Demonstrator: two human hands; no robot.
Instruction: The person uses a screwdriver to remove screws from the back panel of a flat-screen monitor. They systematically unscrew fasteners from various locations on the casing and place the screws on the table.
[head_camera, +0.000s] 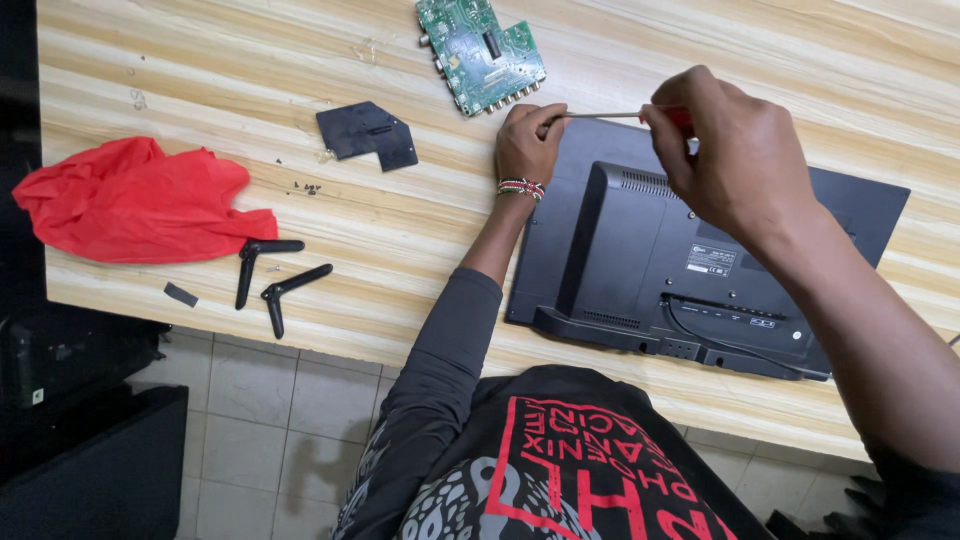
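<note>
Black plastic television (700, 260) is laid face down at the near table (400, 270) edge. A screwdriver (610, 115) is pinched by the right hand (725, 150) at its red handle; its tip, at 9 o'clock, is pinched by the left hand (527, 145). A green circuit board (480, 50) lies at 12 o'clock.

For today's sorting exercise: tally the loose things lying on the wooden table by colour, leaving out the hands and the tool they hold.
Black: 5 (monitor, flat plate, stand leg, stand leg, small strip)
Red: 1 (cloth)
Green: 1 (circuit board)
Total: 7
</note>
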